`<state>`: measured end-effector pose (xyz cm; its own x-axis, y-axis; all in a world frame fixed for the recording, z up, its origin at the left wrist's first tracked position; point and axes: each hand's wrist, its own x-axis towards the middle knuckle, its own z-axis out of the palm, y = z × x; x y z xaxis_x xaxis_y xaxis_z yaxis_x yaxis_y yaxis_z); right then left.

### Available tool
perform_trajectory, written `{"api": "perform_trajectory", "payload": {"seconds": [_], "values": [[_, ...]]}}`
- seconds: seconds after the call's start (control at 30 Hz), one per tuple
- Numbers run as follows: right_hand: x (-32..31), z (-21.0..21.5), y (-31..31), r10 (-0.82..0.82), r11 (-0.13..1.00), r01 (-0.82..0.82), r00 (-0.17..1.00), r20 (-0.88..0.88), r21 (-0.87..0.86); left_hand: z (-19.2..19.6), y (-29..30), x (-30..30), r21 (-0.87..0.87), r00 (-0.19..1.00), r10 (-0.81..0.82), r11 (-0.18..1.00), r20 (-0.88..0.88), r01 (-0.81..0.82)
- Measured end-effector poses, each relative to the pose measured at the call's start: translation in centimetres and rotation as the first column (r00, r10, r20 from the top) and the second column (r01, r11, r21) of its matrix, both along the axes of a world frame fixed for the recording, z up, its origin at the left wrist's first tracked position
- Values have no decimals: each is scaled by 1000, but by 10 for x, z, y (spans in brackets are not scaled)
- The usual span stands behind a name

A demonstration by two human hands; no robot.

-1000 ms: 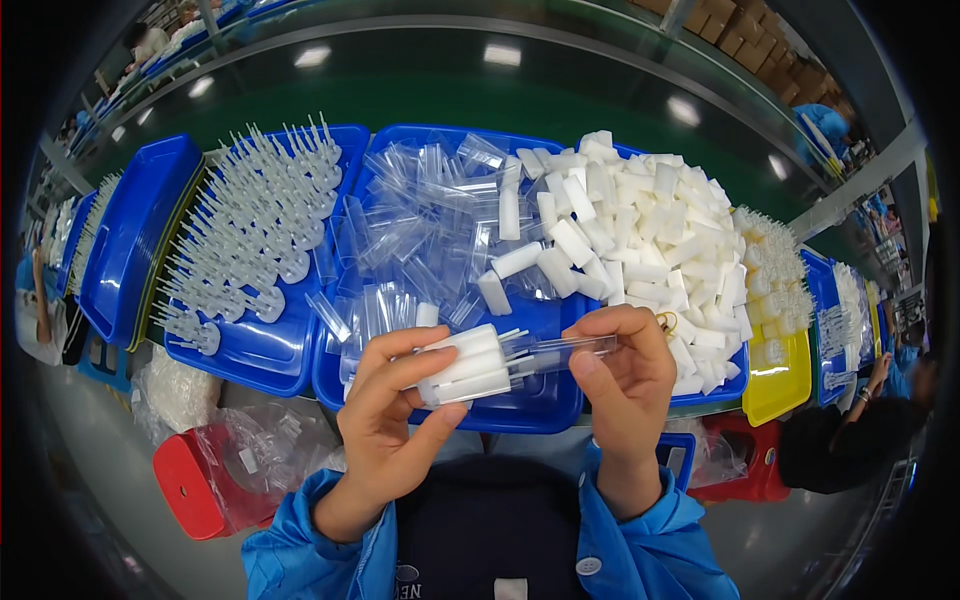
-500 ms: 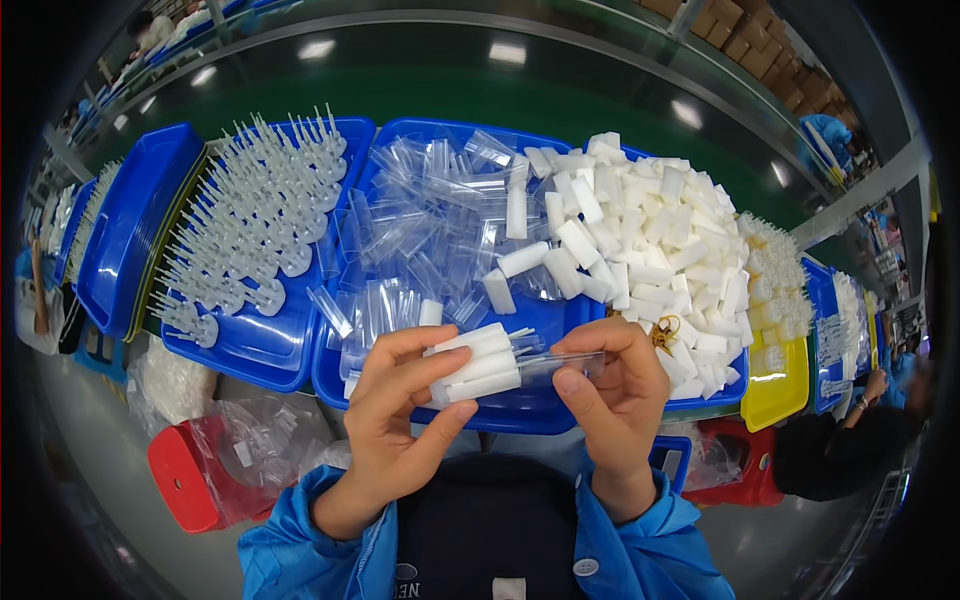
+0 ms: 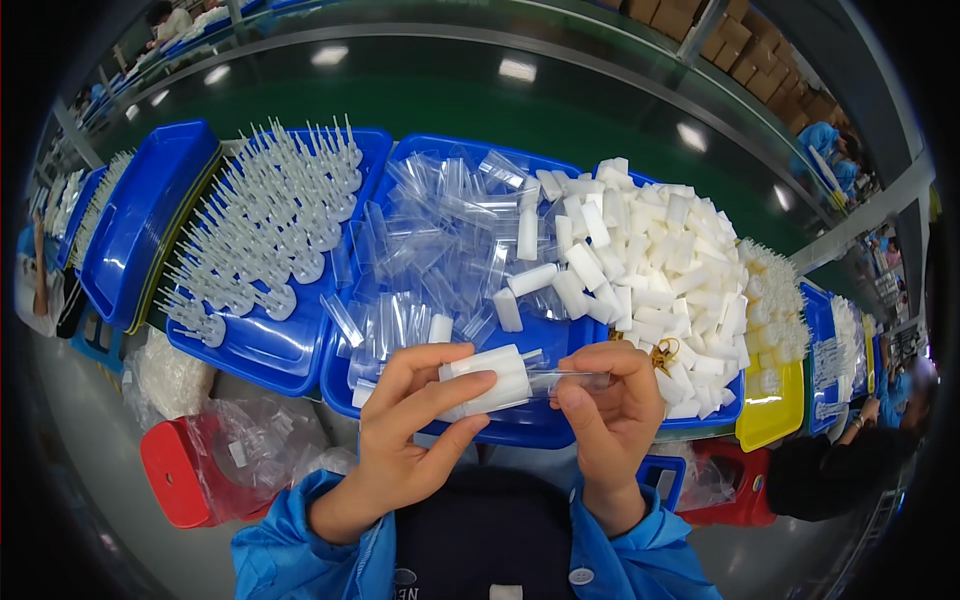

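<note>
A small bundle of white block-like pieces (image 3: 497, 368) is held between the thumb and fingers of my left hand (image 3: 408, 432), with a thin pale stick poking out of its right end. My right hand (image 3: 617, 435) pinches a clear plastic sleeve (image 3: 542, 382), whose left end meets the bundle. Whether the sleeve sits over a stick or only against it, I cannot tell. Both hands are above the front of a blue tray (image 3: 560, 334) that holds a heap of loose clear sleeves (image 3: 435, 225). To the right, white blocks (image 3: 675, 255) are piled high, with brown rubber bands (image 3: 664, 353) among them.
On the left, a blue tray (image 3: 268, 352) carries rows of pale stemmed pieces (image 3: 262, 225), beside stacked blue trays (image 3: 148, 225). A yellow tray (image 3: 762, 428) stands right. Below are a red stool (image 3: 172, 472) and clear plastic bags (image 3: 262, 440). Another person's arm shows far right.
The bundle has turned a little in my left hand, and fewer sticks show at its end. My right hand keeps its pinch on the sleeve. The whole view has shifted slightly.
</note>
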<state>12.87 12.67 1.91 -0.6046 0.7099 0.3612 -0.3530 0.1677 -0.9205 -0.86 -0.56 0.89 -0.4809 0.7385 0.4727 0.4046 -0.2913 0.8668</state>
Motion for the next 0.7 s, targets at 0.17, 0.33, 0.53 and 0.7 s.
{"api": "perform_trajectory", "payload": {"seconds": [0.17,0.33,0.53,0.7], "values": [[0,0,3,0,990,-2,1000,16,138,0,0,-4,17,995,2,1000,-100,0],[4,8,20,150,986,-158,981,123,53,-1,2,-3,42,994,-22,999,-103,26],[-7,0,3,-228,938,148,944,239,312,-6,12,11,37,981,163,986,-101,-160],[-14,7,-15,-421,805,182,846,328,564,-11,15,15,130,892,238,970,-384,-203]]}}
